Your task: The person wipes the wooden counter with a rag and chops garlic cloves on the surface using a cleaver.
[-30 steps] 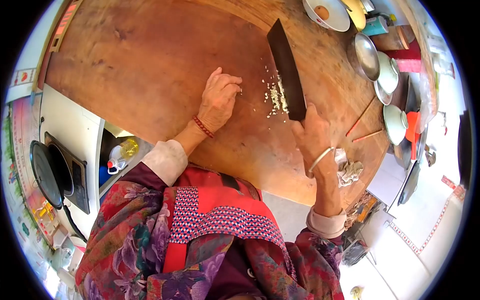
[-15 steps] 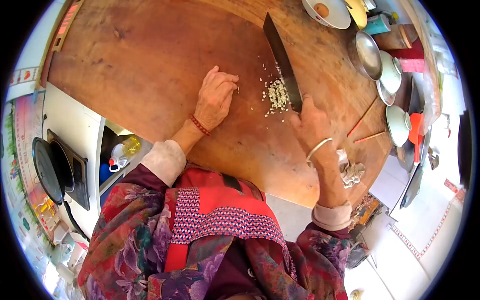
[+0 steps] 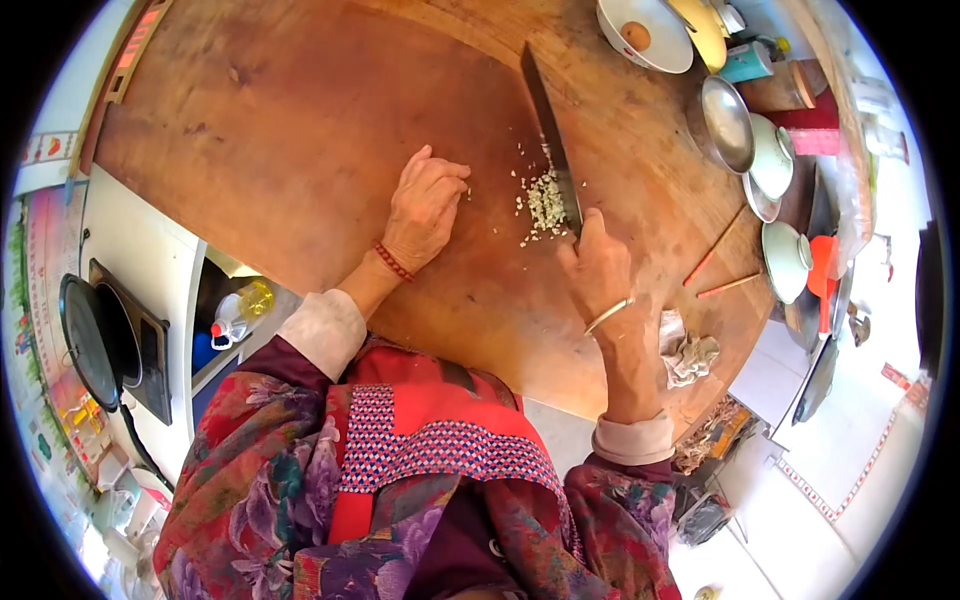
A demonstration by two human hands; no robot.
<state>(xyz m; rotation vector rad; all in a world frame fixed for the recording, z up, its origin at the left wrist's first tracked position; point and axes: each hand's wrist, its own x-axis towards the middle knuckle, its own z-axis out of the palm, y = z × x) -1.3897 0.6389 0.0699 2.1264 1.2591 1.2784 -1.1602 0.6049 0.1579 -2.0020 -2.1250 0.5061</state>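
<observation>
My right hand [image 3: 600, 262] is wrapped round the handle of a kitchen cleaver [image 3: 548, 130]. The dark blade points away from me, seen nearly edge-on, along the right side of a small heap of chopped pale bits [image 3: 545, 203] that look like garlic. Most of the handle is hidden in the fist. Left of the heap, my left hand [image 3: 428, 208] rests above the wooden tabletop [image 3: 300, 150]. Its fingers are loosely bent and somewhat apart, with nothing visible in them. A few stray crumbs lie near its fingertips.
Two red-tipped sticks [image 3: 716, 246] and a crumpled cloth [image 3: 688, 352] lie to the right. Along the far right stand a bowl [image 3: 670, 45] with an egg inside, a metal bowl [image 3: 728, 125], pale green bowls [image 3: 785, 262] and a red utensil [image 3: 824, 275]. An oil bottle [image 3: 245, 310] sits below left.
The cleaver and my right hand have shifted slightly left, and the blade is closer over the heap's right edge. My left hand has barely moved. The whole view has shifted a little.
</observation>
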